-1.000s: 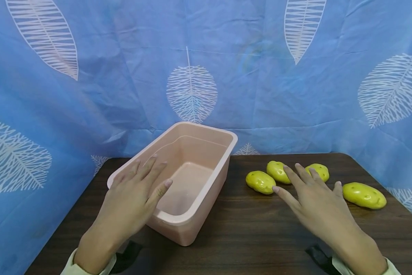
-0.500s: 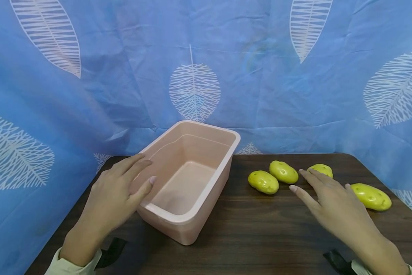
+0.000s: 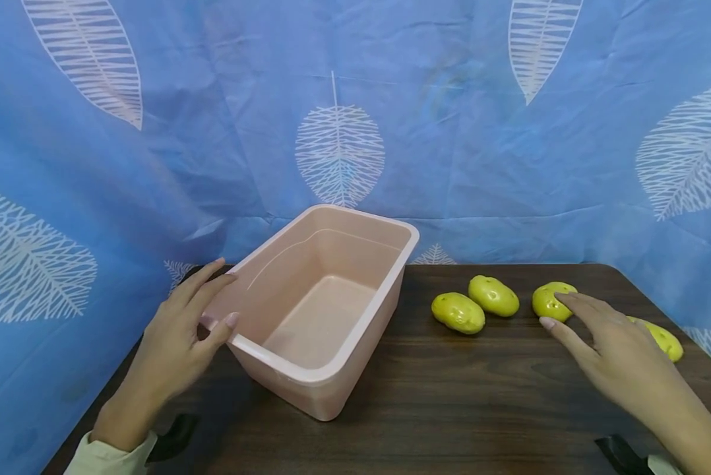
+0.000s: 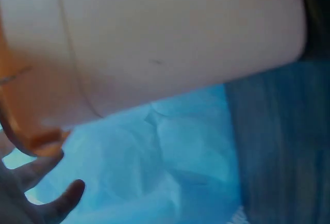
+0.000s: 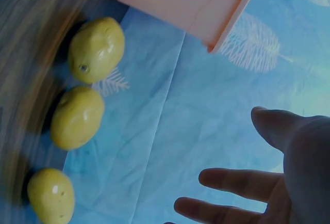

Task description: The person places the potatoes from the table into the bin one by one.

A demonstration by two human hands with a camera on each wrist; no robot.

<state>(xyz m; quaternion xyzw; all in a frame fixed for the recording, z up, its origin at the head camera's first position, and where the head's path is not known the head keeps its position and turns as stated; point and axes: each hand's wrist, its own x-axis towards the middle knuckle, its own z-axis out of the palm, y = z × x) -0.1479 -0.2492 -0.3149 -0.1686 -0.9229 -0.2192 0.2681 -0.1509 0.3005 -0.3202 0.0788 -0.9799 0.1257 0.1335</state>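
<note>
A pale pink plastic bin (image 3: 385, 290) stands slanted on the left half of the table. My left hand (image 3: 168, 343) is at its near left corner, with fingertips right at the rim and thumb apart from the fingers. In the left wrist view, the fingers (image 4: 41, 170) show beside the bin's rim. Several glossy yellow potatoes (image 3: 458, 313) lie to the right of the bin. My right hand (image 3: 622, 363) hovers by the right-hand ones, fingers loosely extended and holding nothing. It partly hides the rightmost potato (image 3: 664, 341), and its fingertips overlap another potato (image 3: 548, 300) in the head view.
Dark wood-grain table (image 3: 438, 415) lies under everything, with rounded far corners. A blue cloth (image 3: 438, 145) printed with white leaves hangs behind and along both sides. Black straps (image 3: 174, 439) show below the wrists.
My left hand has drawn left from over the bin to its near left corner. The right hand has moved right, uncovering potatoes. The view has shifted slightly; bin and potatoes stay put.
</note>
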